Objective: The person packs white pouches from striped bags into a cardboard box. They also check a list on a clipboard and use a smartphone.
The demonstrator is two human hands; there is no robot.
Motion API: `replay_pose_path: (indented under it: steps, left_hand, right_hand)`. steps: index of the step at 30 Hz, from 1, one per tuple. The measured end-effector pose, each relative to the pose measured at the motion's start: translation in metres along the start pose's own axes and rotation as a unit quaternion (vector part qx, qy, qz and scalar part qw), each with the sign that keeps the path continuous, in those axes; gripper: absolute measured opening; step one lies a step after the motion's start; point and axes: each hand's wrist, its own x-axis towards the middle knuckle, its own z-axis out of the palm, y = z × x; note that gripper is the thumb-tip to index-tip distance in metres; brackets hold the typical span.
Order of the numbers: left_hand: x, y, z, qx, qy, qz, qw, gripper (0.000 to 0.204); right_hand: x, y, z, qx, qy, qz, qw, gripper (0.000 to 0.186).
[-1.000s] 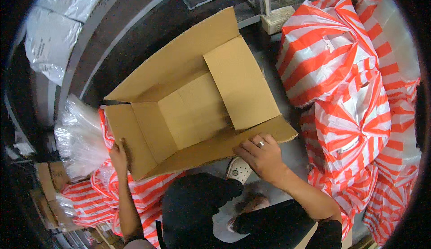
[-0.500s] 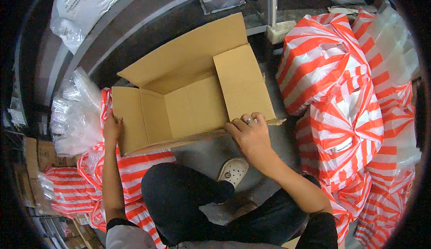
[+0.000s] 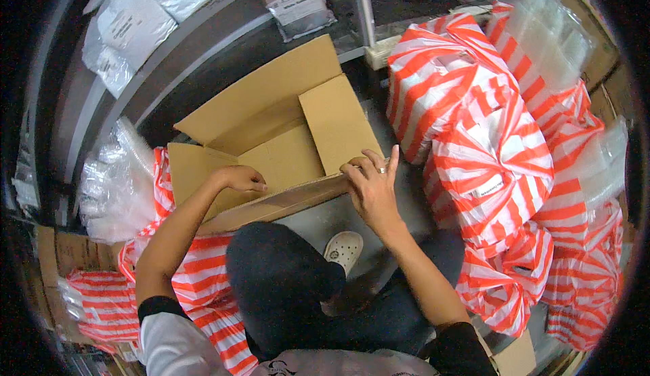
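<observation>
An open brown cardboard box [image 3: 288, 151] sits tilted in front of me, its far and side flaps standing out. My right hand [image 3: 374, 188] is at its near right corner, with the fingers bent over the upper edge of the near side and one finger raised. A ring shows on that hand. My left hand [image 3: 242, 178] is over the near left part of the box, fingers curled together and pointing right, with nothing visible in them. Its underside is hidden, so I cannot tell whether it touches the near wall. The inside of the box shows bare cardboard.
Red-and-white striped bags [image 3: 492, 162] are piled at the right, with more striped bags [image 3: 203, 271] by my left leg. Clear plastic packaging [image 3: 116, 179] stands left of the box. Silver-white pouches [image 3: 128, 27] lie on a shelf beyond. A metal post [image 3: 361, 7] rises behind.
My left hand has left the box's left flap and moved right, over the near side. The right hand stays at the near right corner with its fingers shifted. The view has turned slightly.
</observation>
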Motion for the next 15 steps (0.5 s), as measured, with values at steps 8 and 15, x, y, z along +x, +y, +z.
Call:
replay_pose_path:
  steps: [8, 15]
  left_hand:
    - [0.144, 0.086, -0.019, -0.421, 0.042, -0.135, 0.896, 0.053]
    - [0.142, 0.141, -0.039, -0.450, 0.217, -0.055, 0.864, 0.035]
  right_hand:
    - [-0.009, 0.018, -0.006, 0.058, 0.056, 0.045, 0.996, 0.050]
    - [-0.027, 0.028, -0.018, 0.090, 0.051, 0.028, 0.994, 0.042]
